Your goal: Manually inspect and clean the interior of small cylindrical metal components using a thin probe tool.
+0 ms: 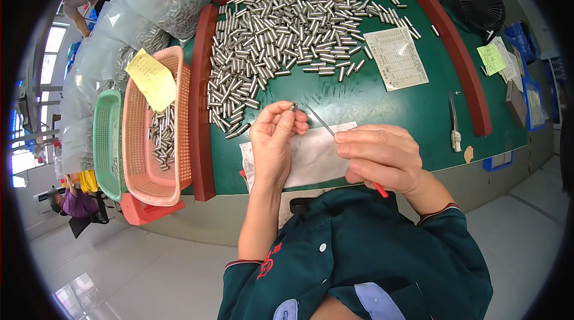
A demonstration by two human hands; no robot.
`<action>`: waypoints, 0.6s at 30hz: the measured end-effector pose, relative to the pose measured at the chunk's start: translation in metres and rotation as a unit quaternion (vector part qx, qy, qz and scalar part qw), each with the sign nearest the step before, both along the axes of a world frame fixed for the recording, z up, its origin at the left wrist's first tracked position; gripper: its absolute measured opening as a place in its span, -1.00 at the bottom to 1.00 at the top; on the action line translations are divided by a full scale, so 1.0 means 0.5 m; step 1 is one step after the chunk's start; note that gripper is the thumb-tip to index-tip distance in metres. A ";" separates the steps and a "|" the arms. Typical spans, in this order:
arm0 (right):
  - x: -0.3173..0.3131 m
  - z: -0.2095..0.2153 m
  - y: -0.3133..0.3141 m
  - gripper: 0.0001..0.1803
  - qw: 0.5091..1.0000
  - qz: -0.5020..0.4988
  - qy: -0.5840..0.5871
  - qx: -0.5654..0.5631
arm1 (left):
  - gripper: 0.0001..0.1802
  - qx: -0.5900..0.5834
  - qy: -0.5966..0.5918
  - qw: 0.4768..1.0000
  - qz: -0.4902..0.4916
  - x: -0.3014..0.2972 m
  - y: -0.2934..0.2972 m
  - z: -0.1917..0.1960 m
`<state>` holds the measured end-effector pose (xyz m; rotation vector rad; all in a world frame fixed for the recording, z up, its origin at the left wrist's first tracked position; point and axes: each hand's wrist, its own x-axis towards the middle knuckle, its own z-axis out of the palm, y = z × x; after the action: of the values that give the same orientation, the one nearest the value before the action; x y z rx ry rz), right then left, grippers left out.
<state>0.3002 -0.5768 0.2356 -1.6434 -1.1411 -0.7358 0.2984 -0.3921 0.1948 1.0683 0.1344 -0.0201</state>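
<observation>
My left hand [274,141] pinches a small metal cylinder [293,106] between thumb and fingers, its end turned toward the right. In my right hand [382,155] is a slim needle file [321,121], its red handle end poking out below the palm. The file's tip points at the cylinder; a small gap seems to lie between them. Both hands are over a white cloth [320,151] at the green table's near edge. Beyond them spreads a large pile of loose metal cylinders [299,24].
Dark red wooden rails [204,111] border the table [359,96]. Left of it stand a pink basket [133,158] holding some cylinders and a green basket [103,141], beside filled plastic bags [167,6]. A printed sheet [397,58], a knife-like tool [454,123] and a black fan [478,3] are rightward.
</observation>
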 end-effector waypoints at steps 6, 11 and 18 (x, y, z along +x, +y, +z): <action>0.000 -0.008 0.005 -0.76 0.999 -0.002 0.028 0.023 | -0.85 0.012 0.011 0.999 -0.044 0.001 -0.001 -0.001; 0.000 -0.010 0.009 -0.75 0.999 -0.005 0.028 0.029 | -0.85 0.026 0.015 0.999 -0.045 0.001 -0.002 -0.001; 0.003 -0.013 0.017 -0.75 0.999 -0.030 0.017 0.012 | -0.87 0.063 -0.001 0.997 -0.038 -0.002 -0.005 -0.002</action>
<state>0.3018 -0.5681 0.2291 -1.6703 -1.0605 -0.7537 0.2972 -0.3945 0.1940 1.1982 0.0944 -0.0793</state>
